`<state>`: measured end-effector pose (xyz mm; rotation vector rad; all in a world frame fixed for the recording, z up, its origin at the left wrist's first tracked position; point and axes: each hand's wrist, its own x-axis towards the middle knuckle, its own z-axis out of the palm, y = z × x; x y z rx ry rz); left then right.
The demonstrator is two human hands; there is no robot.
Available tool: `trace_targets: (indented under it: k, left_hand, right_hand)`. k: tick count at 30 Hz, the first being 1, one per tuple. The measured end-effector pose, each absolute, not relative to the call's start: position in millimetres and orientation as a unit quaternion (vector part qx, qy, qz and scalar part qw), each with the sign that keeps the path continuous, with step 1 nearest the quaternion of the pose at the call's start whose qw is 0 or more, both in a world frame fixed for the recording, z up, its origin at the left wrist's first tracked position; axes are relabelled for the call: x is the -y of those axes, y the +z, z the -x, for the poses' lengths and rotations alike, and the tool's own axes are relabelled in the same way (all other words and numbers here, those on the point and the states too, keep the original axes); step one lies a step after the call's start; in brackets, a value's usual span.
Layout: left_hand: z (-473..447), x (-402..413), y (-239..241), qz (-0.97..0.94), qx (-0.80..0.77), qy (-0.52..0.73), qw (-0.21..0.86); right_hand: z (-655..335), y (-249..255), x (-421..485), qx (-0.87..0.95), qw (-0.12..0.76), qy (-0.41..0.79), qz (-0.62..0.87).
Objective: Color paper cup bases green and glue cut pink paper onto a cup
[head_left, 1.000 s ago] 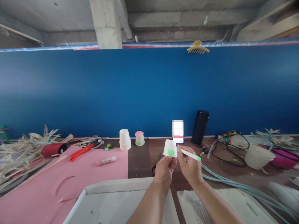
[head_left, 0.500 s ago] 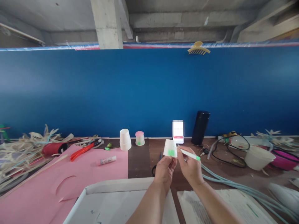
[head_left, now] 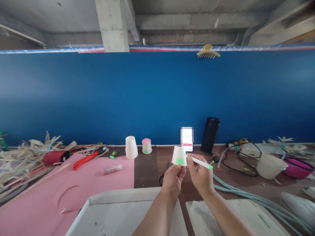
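Observation:
My left hand [head_left: 173, 179] is closed on the rim of a small white paper cup [head_left: 178, 155], held upside down above the brown table [head_left: 147, 167]. A green patch is drawn on the cup's side. My right hand [head_left: 200, 175] grips a white marker with a green cap end [head_left: 200, 162]; its tip touches the cup's right edge. Further back stand a stack of upturned white cups [head_left: 131, 147] and a small cup with a pink top [head_left: 146, 146].
A pink sheet [head_left: 49, 193] with a glue stick [head_left: 113, 169] and red pliers [head_left: 83, 159] lies at left, beside straw strips [head_left: 19, 160]. A white tray [head_left: 118, 213] and papers [head_left: 236, 216] lie near me. A phone [head_left: 187, 139], black flask [head_left: 209, 134], cables, hose and white bowl [head_left: 269, 165] sit right.
The cup and marker have barely moved. The view has shifted slightly.

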<state>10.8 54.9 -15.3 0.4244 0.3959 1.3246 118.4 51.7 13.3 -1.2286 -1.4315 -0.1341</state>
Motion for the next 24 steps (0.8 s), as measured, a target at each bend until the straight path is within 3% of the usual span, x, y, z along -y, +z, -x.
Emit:
trace_targets:
  k: [24]
  left_hand:
    - [-12.3, -56.0, -16.8, -0.223, -0.177, 0.606, 0.743]
  right_hand:
    - [-113.3, 10.9, -51.2, 0.653, 0.560, -0.082, 0.504]
